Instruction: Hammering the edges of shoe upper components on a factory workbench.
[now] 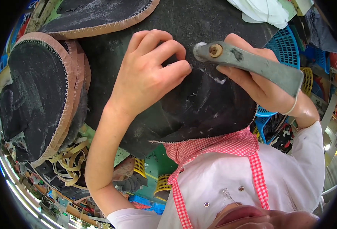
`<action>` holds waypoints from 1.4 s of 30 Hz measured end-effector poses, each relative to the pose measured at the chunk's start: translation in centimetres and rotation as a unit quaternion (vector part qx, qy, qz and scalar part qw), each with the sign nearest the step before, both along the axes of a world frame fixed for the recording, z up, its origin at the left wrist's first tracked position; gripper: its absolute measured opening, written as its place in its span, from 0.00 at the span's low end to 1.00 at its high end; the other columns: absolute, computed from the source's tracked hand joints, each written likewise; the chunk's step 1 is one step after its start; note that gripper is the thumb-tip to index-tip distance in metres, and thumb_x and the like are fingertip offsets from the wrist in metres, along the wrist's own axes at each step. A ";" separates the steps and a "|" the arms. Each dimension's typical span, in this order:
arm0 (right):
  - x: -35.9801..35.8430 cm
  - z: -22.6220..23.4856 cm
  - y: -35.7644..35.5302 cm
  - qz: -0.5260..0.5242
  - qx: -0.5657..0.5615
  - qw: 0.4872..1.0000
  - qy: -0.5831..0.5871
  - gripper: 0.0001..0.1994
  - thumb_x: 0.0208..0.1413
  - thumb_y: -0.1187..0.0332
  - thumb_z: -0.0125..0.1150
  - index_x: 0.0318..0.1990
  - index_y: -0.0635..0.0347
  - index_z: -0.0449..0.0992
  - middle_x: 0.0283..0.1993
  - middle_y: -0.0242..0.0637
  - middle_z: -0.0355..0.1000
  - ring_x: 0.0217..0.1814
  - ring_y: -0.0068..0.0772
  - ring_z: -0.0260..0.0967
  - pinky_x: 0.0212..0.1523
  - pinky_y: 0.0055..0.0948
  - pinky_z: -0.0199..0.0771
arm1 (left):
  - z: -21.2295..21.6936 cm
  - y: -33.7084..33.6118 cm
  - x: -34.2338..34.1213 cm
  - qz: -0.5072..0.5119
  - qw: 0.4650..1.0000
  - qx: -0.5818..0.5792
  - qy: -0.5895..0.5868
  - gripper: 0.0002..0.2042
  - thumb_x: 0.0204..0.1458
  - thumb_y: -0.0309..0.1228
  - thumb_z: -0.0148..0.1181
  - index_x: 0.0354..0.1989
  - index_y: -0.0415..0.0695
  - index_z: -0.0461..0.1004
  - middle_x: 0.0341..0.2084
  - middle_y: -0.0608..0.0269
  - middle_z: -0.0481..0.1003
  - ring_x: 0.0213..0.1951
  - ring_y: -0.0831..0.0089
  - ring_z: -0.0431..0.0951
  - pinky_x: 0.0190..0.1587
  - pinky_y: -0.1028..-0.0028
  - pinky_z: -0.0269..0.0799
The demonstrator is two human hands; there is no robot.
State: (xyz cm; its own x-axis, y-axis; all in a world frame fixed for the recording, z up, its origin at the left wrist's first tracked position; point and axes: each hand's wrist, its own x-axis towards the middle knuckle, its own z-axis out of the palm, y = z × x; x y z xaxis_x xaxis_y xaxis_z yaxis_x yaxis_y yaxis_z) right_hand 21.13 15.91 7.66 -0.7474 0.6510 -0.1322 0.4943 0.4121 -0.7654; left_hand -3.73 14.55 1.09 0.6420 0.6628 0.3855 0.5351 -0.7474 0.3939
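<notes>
My right hand (267,89) grips a shoemaker's hammer (254,66). The hammer has a grey metal head with a round face and a wooden handle end showing through its top. Just left of that face is my left hand (149,72), its fingers curled in and the thumb bent toward them. Whatever those fingers may hold is hidden. Both hands are over a black shoe upper piece (214,108) with a stitched edge, which lies on a dark work surface (199,19). Its near edge reaches my red checked apron (229,143).
Black pieces with tan, zigzag-stitched rims (42,91) are stacked at the left, and another such piece (99,17) lies at the far left. White sheets (265,11) sit at the far right. A blue plastic basket (284,47) stands beyond my right hand. Beige straps (71,164) hang lower left.
</notes>
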 end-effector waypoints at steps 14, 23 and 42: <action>-0.1 -1.0 -0.1 0.027 -0.030 0.998 -0.045 0.09 0.61 0.70 0.62 0.44 0.60 0.68 0.24 0.51 0.69 0.30 0.62 0.70 0.28 0.47 0.70 | 1.2 -3.5 0.5 0.210 0.977 -0.013 0.045 0.12 0.38 0.29 0.76 0.33 0.54 0.84 0.39 0.73 0.76 0.46 0.67 0.71 0.51 0.66 0.61; -0.2 -0.1 1.3 -0.001 0.014 0.998 0.055 0.07 0.64 0.75 0.60 0.46 0.66 0.72 0.34 0.47 0.65 0.29 0.48 0.67 0.29 0.36 0.65 | 0.1 -4.9 1.7 0.245 0.962 -0.109 -0.045 0.09 0.41 0.28 0.75 0.32 0.50 0.84 0.36 0.73 0.77 0.44 0.68 0.71 0.51 0.65 0.60; -0.4 -1.5 1.8 0.067 0.021 0.997 0.031 0.09 0.60 0.72 0.61 0.46 0.61 0.71 0.28 0.50 0.69 0.29 0.59 0.70 0.29 0.46 0.70 | -0.4 -5.9 1.8 0.291 0.949 -0.109 -0.055 0.10 0.41 0.30 0.76 0.34 0.54 0.86 0.37 0.74 0.74 0.43 0.70 0.69 0.51 0.67 0.59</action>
State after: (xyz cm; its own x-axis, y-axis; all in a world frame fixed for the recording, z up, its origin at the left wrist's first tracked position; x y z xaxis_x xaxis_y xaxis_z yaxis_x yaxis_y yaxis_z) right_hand 20.69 17.75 6.21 -0.8341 0.5485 -0.0581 0.3849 0.5033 -0.7736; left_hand -1.94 8.64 0.74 0.1070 0.9642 0.2426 0.7782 -0.2331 0.5831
